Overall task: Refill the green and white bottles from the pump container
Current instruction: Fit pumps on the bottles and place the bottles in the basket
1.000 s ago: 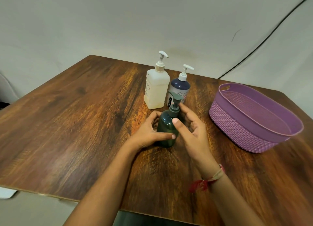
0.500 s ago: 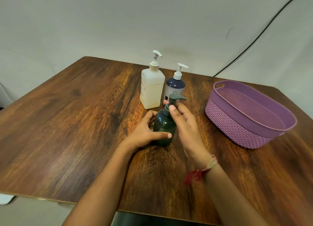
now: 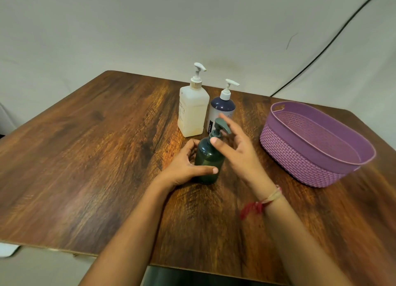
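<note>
At worktop (image 3: 96, 157) centre, left hand (image 3: 184, 168) grips dark green round plastic pump bottle (image 3: 206, 161), thumb across front, fingers curled behind, partly hidden. Right hand (image 3: 237, 150) at its collar: thumb touching, fingers spread behind pump head; pinching or not, cannot tell. White square plastic pump bottle (image 3: 192, 114) and navy-white pump bottle (image 3: 221, 106) just behind, latter partly blocked. Purple woven-pattern plastic basket (image 3: 300, 157) right.

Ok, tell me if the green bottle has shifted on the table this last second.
No. The green bottle stands in the same spot before the cream pump bottle, left hand gripping it.
</note>
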